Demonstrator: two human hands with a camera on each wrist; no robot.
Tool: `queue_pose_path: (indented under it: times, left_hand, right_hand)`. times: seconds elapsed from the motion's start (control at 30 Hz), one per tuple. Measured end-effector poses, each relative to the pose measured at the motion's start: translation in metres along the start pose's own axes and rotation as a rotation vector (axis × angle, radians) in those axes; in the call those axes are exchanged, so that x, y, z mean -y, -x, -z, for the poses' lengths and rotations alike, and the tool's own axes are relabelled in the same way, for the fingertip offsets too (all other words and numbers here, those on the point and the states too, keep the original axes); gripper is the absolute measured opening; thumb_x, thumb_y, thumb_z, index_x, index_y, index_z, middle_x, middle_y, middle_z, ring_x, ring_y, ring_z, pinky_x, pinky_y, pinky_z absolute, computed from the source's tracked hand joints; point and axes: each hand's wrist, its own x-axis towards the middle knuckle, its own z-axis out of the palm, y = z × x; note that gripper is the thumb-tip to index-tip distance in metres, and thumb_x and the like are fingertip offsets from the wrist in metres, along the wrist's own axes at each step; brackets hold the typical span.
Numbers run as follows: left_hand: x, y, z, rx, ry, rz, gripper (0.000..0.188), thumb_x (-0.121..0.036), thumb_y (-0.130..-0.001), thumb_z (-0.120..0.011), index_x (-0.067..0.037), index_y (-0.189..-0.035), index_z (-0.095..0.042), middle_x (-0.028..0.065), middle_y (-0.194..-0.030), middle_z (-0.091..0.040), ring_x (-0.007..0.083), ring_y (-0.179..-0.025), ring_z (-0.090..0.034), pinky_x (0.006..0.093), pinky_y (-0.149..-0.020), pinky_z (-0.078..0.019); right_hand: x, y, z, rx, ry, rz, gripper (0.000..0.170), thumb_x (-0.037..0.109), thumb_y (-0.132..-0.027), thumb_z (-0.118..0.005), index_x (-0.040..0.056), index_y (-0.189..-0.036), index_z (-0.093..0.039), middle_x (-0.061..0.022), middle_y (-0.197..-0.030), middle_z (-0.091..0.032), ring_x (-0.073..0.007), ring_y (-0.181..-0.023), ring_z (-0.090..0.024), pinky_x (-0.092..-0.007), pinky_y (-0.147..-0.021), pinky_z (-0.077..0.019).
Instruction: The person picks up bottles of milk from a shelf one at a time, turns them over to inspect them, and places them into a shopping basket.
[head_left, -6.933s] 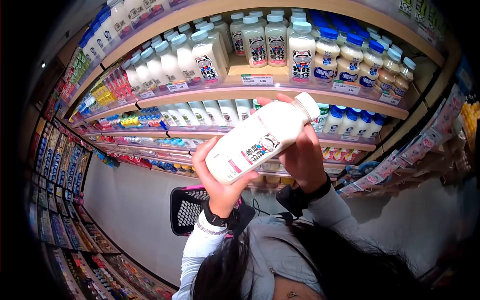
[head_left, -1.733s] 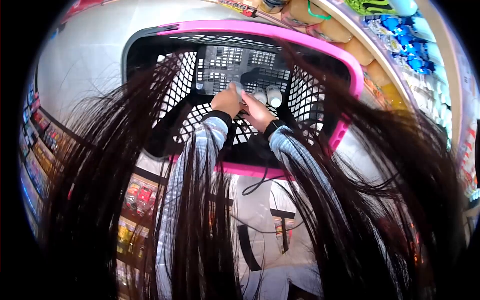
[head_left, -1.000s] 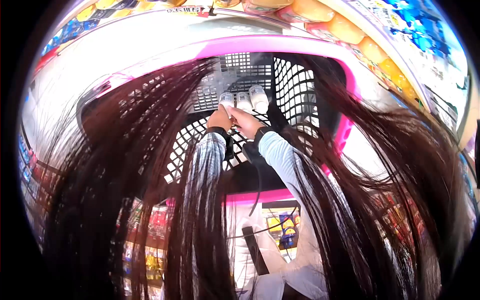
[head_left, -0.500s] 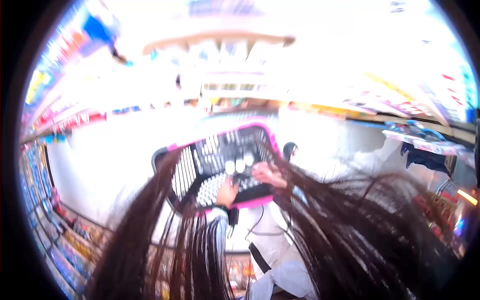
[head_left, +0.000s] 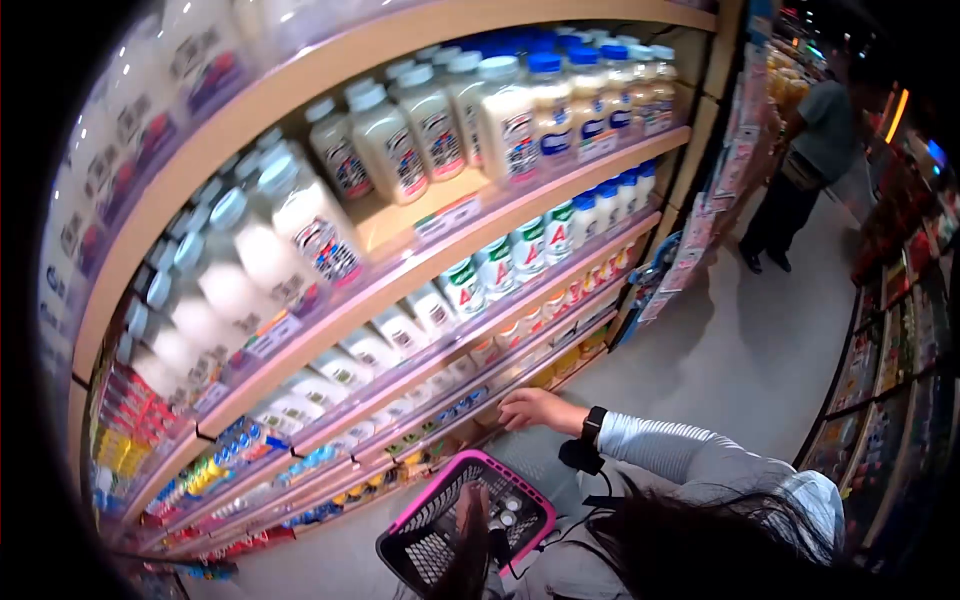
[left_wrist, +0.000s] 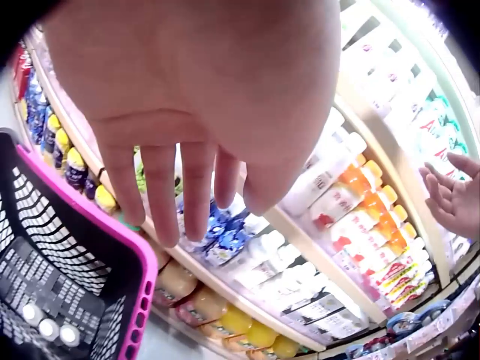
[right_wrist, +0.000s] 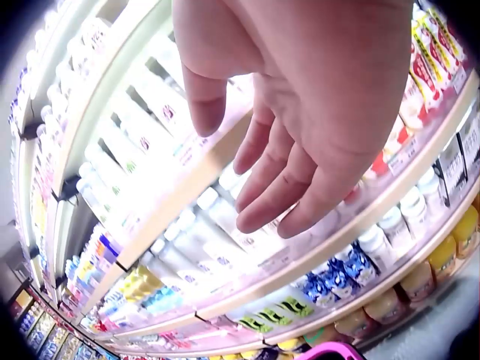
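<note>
My right hand (head_left: 540,408), its fingers loosely bent and holding nothing, hangs in front of the lower shelves. In the right wrist view the same hand (right_wrist: 300,112) has its thumb apart from the fingers. My left hand (head_left: 472,508) is over the shopping basket (head_left: 400,522), partly covered by hair in the head view. From the left wrist, that hand (left_wrist: 195,97) shows straight, spread fingers with nothing in them. White-capped bottles (left_wrist: 49,328) lie together at one end of the black basket with a pink rim (left_wrist: 105,214).
Milk bottles (head_left: 300,225) fill the upper shelf, with a gap at its front (head_left: 425,205). Cartons and smaller bottles (head_left: 530,245) line the shelves below. A person (head_left: 815,150) stands in the aisle at the right, near a hanging pink display (head_left: 715,190).
Both hands held a large milk bottle, then were down in the basket at the bottles. They have since come away empty and apart, and the head view has swung up to the shelves.
</note>
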Motion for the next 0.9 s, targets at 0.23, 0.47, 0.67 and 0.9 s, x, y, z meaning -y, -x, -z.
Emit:
queue_pose_path:
  times: [0.23,0.47,0.67,0.9]
  left_hand:
    - [-0.107,-0.041,0.057,0.057,0.0,-0.17,0.044,-0.03,-0.083,-0.063,-0.007,-0.116,-0.045,0.0161,-0.098,-0.056,0.0269,-0.083,-0.053,0.037,-0.074,-0.0439]
    - [-0.342,-0.024,0.081,-0.081,-0.104,-0.329,0.034,-0.016,-0.088,-0.056,0.003,-0.115,-0.05,0.0173,-0.101,-0.057,0.0218,-0.092,-0.054,0.0312,-0.082,-0.0438]
    - [-0.419,-0.045,0.088,-0.388,0.051,-0.663,0.022,-0.003,-0.085,-0.052,0.002,-0.106,-0.053,0.0102,-0.094,-0.061,0.0161,-0.088,-0.058,0.0285,-0.081,-0.0437]
    - [-0.472,-0.088,0.123,-0.493,0.086,-0.784,0.033,-0.012,-0.084,-0.059,-0.003,-0.114,-0.049,0.0106,-0.104,-0.057,0.0181,-0.096,-0.056,0.0301,-0.082,-0.0462]
  right_hand:
    - [0.063,0.038,0.024,0.051,-0.026,0.318,0.03,0.027,-0.09,-0.052,0.0024,-0.108,-0.052,-0.0057,-0.1,-0.058,-0.0129,-0.087,-0.058,-0.0242,-0.078,-0.0462]
    - [0.123,0.044,0.044,0.127,0.015,0.45,0.026,0.022,-0.09,-0.052,0.0029,-0.108,-0.051,-0.0061,-0.099,-0.057,-0.0119,-0.09,-0.057,-0.0236,-0.076,-0.0464]
    - [0.186,0.063,0.041,0.135,0.022,0.629,0.024,0.015,-0.086,-0.055,-0.0014,-0.104,-0.053,-0.0075,-0.091,-0.06,-0.0142,-0.076,-0.06,-0.0257,-0.071,-0.0479]
    - [0.244,0.075,0.019,0.123,0.136,0.818,0.027,0.01,-0.085,-0.055,0.0001,-0.11,-0.051,-0.0061,-0.096,-0.061,-0.0109,-0.088,-0.059,-0.0236,-0.078,-0.0448]
